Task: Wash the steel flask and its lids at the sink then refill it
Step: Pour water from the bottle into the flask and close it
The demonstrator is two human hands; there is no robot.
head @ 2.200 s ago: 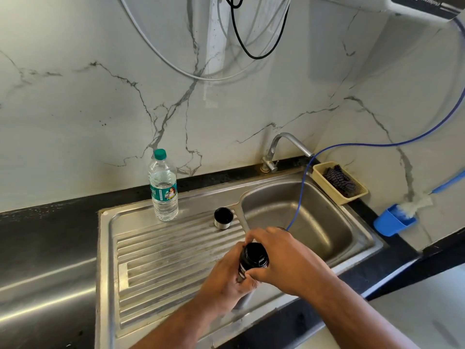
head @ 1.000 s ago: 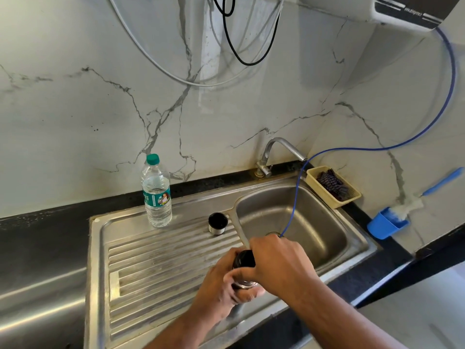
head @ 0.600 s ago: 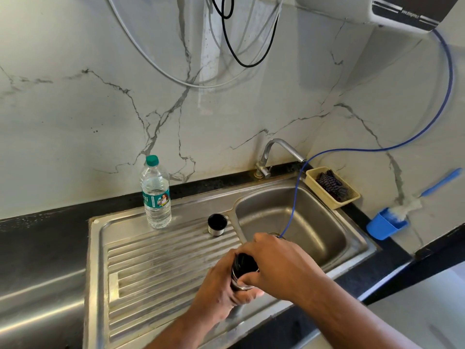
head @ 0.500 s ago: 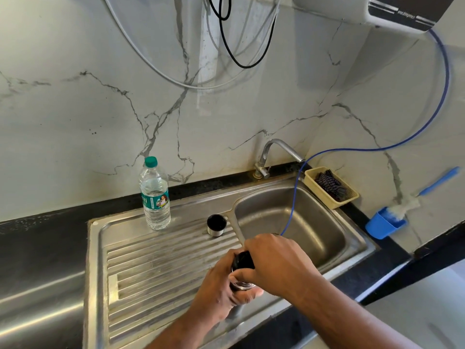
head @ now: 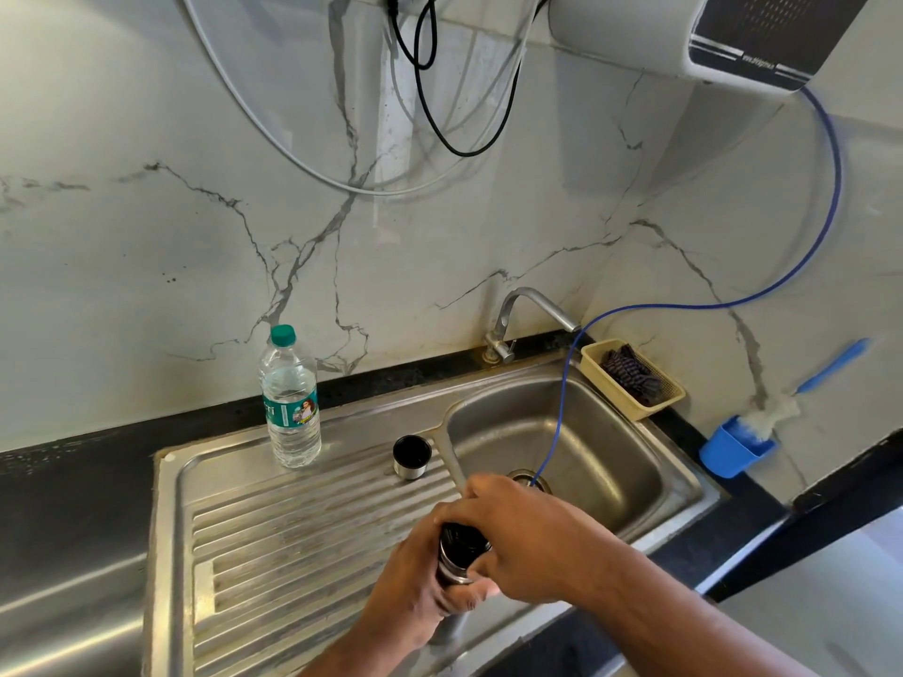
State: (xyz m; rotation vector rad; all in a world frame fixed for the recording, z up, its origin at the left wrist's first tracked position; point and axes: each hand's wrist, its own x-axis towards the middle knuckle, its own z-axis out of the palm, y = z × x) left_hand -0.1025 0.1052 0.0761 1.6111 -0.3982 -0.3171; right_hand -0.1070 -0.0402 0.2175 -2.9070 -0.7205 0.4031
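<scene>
The steel flask stands upright over the front of the ribbed drainboard, mostly hidden by both hands. My left hand grips its body from the left. My right hand is curled over the black inner lid on the flask's neck. The steel outer cap, dark inside, stands mouth-up on the drainboard beside the basin. The tap points over the basin; no water is visible.
A plastic water bottle with a green cap stands at the drainboard's back. A thin blue hose runs from the wall purifier into the drain. A yellow basket holds a dark scrubber. A blue brush in a holder sits right.
Both hands stay on the flask; my right hand has shifted slightly around the black lid. The view has tilted up a little.
</scene>
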